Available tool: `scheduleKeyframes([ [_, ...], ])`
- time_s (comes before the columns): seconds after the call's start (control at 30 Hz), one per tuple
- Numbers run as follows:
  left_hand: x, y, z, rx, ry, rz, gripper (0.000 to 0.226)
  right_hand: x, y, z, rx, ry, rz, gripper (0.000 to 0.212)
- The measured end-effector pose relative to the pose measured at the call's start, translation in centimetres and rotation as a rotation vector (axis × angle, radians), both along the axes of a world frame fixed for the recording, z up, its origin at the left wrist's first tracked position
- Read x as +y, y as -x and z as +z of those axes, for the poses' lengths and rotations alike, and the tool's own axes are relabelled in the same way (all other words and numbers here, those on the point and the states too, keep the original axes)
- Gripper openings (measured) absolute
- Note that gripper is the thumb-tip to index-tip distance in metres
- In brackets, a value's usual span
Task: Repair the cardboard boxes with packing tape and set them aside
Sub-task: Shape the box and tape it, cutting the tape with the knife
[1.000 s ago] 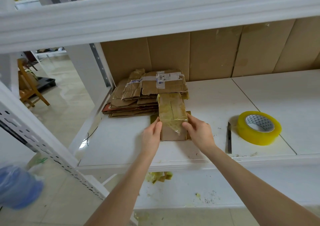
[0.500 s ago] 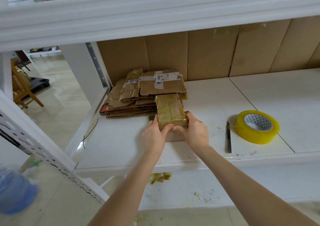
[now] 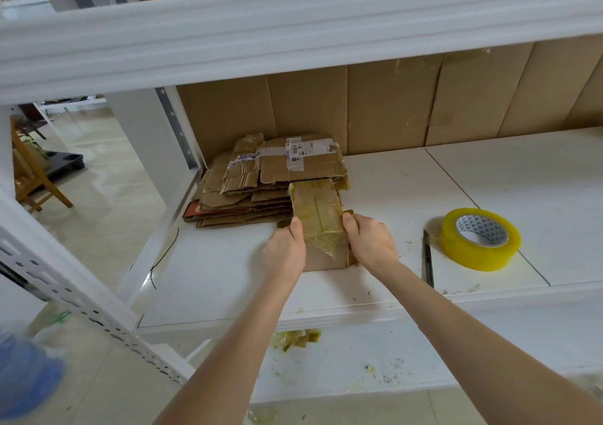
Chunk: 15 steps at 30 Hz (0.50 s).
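Observation:
A small flattened cardboard box (image 3: 321, 225), glossy with yellowish packing tape, lies on the white shelf (image 3: 408, 196) with its far end leaning on a stack of flattened boxes. My left hand (image 3: 284, 254) holds its left edge, thumb on top. My right hand (image 3: 370, 243) grips its right edge the same way. The stack of flattened cardboard boxes (image 3: 261, 185) sits at the back left of the shelf. A yellow roll of packing tape (image 3: 480, 238) lies flat to the right. A dark knife (image 3: 428, 261) lies beside the roll.
Brown cardboard sheets (image 3: 391, 105) line the back wall. A white shelf beam (image 3: 293, 33) crosses overhead. Tape scraps (image 3: 293, 338) lie on the lower shelf. A perforated white upright (image 3: 65, 294) slants at the left, a wooden chair (image 3: 29, 176) stands beyond.
My hands have slid back apart to the box's two side edges; half a second ago they were close together over its near end. The box lies lower and flatter again.

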<state>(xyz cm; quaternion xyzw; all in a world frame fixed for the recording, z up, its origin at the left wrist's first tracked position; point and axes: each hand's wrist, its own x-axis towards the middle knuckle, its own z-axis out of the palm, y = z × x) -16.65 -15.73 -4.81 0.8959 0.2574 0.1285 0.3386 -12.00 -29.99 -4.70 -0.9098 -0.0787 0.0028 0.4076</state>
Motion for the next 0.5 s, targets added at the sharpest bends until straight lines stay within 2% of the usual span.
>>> scheduleKeyframes([
  [0.07, 0.4, 0.1, -0.2, -0.035, 0.255, 0.039, 0.055, -0.3, -0.2, 0.4, 0.046, -0.047, -0.005, 0.046],
  [0.13, 0.4, 0.3, 0.0, -0.078, 0.633, 0.062, 0.055, -0.6, -0.5, 0.5, 0.169, -0.228, -0.017, 0.038],
  [0.17, 0.2, 0.4, 0.0, -0.094, 0.742, 0.072, 0.056, -0.7, -0.3, 0.6, 0.231, -0.327, -0.03, 0.037],
  [0.2, -0.3, 0.8, 0.1, -0.111, 0.762, 0.051, 0.057, -0.8, -0.1, 0.7, 0.267, -0.383, -0.035, 0.042],
  [0.3, -2.7, 3.0, 0.2, -0.215, 0.463, -0.045, 0.045, -1.7, 0.5, 1.1, 0.163, -0.309, -0.054, 0.055],
  [0.37, -5.0, 4.6, 0.4, -0.311, 0.459, -0.1, 0.047, -3.0, 0.8, 1.9, 0.122, -0.373, -0.093, 0.054],
  [0.5, -8.5, 4.5, 1.3, -0.417, 0.436, -0.197, 0.055, -6.9, 1.1, 3.7, 0.084, -0.626, -0.071, 0.04],
])
